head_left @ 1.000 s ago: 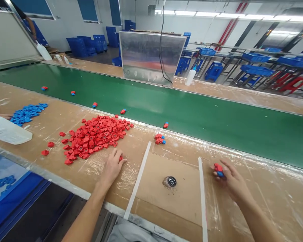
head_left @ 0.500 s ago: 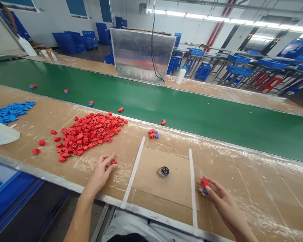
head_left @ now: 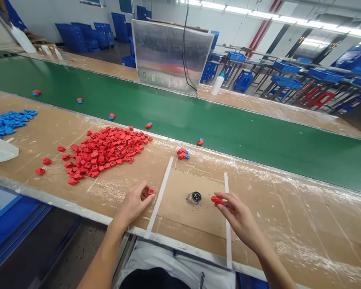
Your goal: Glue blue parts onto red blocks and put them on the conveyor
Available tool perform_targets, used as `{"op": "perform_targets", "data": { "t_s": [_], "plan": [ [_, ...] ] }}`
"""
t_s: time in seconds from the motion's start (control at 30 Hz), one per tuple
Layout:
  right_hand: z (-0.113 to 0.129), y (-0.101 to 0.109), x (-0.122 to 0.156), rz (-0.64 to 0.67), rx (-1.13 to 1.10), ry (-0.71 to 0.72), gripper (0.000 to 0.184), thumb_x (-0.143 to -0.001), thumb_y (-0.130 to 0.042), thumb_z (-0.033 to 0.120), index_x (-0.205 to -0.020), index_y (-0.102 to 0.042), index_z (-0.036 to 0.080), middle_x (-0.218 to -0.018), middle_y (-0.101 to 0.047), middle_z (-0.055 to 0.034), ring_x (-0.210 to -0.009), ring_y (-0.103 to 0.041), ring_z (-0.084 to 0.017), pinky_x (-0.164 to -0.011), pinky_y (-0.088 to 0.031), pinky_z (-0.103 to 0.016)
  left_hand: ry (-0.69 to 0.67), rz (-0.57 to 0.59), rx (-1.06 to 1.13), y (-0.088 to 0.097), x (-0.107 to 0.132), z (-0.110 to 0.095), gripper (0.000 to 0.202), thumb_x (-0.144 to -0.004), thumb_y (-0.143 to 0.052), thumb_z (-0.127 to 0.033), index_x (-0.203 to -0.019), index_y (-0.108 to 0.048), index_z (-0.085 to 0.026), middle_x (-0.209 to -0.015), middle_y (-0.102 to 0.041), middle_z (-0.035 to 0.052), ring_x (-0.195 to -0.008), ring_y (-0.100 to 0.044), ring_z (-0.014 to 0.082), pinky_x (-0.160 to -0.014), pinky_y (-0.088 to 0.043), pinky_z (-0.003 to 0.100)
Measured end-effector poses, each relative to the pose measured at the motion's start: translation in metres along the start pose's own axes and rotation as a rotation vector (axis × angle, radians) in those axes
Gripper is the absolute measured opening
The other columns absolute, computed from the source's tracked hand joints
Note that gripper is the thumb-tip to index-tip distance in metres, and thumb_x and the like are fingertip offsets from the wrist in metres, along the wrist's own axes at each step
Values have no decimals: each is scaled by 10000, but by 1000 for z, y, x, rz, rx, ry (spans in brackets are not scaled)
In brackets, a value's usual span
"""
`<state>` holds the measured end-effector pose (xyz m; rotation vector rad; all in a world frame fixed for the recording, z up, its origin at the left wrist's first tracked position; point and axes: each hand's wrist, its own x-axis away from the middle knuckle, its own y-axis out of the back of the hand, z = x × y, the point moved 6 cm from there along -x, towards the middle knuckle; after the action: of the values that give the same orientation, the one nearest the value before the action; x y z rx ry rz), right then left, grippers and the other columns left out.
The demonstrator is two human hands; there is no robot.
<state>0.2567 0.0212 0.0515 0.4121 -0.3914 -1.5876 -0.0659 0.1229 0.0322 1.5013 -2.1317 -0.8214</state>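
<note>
My left hand (head_left: 136,201) pinches a small red plastic block (head_left: 150,192) with a dark opening in its face, just left of a white tape strip (head_left: 161,193). Between thumb and fingers of my right hand (head_left: 237,214) is a red-and-blue plastic piece (head_left: 217,200), held above the right tape strip; its blue part is mostly hidden. Between the hands a short round black-topped object (head_left: 196,196) stands on a cardboard sheet (head_left: 180,218). A large heap of red blocks (head_left: 108,150) lies beyond my left hand. Several red-and-blue pieces (head_left: 183,153) sit together behind the cardboard.
A green conveyor belt (head_left: 258,128) runs across behind the worktable, carrying several spaced red-and-blue pieces (head_left: 149,125). Blue parts (head_left: 9,122) and a white plastic container (head_left: 1,148) are at the far left. Across the belt stand a metal panel (head_left: 171,58) and a white bottle (head_left: 218,84).
My right hand has moved left with the red-and-blue piece, toward the black-topped object. My left hand has shifted right with its red block. Pieces on the belt have moved slightly right.
</note>
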Motion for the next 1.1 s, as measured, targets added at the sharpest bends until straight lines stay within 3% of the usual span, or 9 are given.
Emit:
{"op": "perform_targets", "data": {
  "t_s": [0.13,0.37,0.5,0.73,1.1],
  "plan": [
    [24,-12,-11,38,292,152,309,-999,-450,399,-1218,-585,227,-1081,-634,-104,-944,-643,-238,-810,-534,-384,14,25,157,-25,5,-17,64,-841,-553,-264,-880,-528,-219,-735,-593,-31,-668,-575,141,-632,-439,239],
    [36,-27,-18,20,454,289,196,-1009,-443,359,-1092,-563,229,-957,-643,-69,-827,-635,-220,-715,-505,-338,-17,97,246,-50,10,-33,111,-838,-571,-252,-939,-534,-223,-641,-477,-72,-580,-455,115,-572,-350,222],
    [38,-31,-18,26,498,326,193,-1016,-428,337,-1020,-583,223,-895,-623,-62,-790,-623,-212,-670,-493,-322,12,101,330,-59,11,-37,154,-800,-638,-295,-873,-526,-217,-659,-521,-62,-586,-476,115,-568,-360,221],
    [46,-33,-18,81,514,345,185,-1012,-426,301,-1012,-595,226,-886,-612,-64,-785,-611,-216,-677,-486,-320,23,219,499,-85,15,-53,163,-773,-659,-261,-802,-508,-206,-689,-516,-53,-580,-478,100,-540,-372,206],
    [45,-37,-16,108,508,367,162,-1013,-425,268,-1027,-580,224,-904,-615,-68,-807,-607,-220,-687,-479,-319,1,264,586,-96,13,-59,145,-826,-616,-264,-940,-654,-182,-650,-463,-53,-595,-433,109,-562,-342,221]
  ]
}}
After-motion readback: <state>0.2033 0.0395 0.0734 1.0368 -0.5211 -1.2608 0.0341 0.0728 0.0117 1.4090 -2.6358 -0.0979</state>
